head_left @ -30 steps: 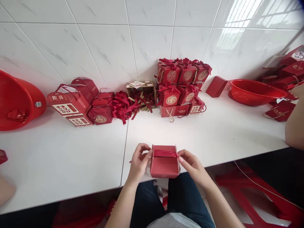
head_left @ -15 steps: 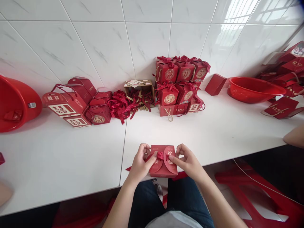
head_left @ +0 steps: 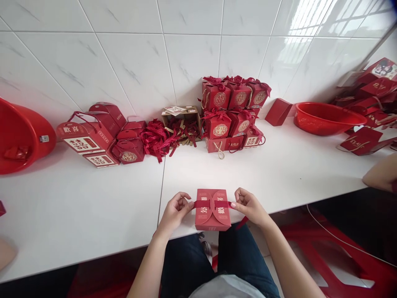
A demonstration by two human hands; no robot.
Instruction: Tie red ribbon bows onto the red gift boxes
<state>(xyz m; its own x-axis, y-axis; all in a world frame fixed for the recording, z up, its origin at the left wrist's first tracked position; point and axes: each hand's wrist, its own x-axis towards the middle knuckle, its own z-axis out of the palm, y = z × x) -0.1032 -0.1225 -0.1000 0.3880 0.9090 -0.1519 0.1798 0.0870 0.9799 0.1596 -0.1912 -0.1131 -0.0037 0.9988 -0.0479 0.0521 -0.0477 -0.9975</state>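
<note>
A flat red gift box [head_left: 212,221] with pale gold lettering lies at the table's front edge, its two rounded flaps meeting on top. Through slots in the flaps runs a dark red ribbon [head_left: 222,204], stretched flat across the lid. On the box's left side, my left hand [head_left: 176,207] pinches one end of the ribbon between thumb and finger. My right hand [head_left: 248,205] pinches the other end just off the right side, and a loose tail hangs below it.
Stacked red boxes [head_left: 220,99] with bows stand against the tiled wall. Left of them are a cardboard box [head_left: 194,111], a ribbon pile [head_left: 156,138] and handled boxes [head_left: 83,132]. Red basins [head_left: 328,120] sit at both sides. Another person's arm [head_left: 381,171] rests at right.
My hands have moved apart from the middle of the lid to either side. The bunched ribbon there is now drawn out flat.
</note>
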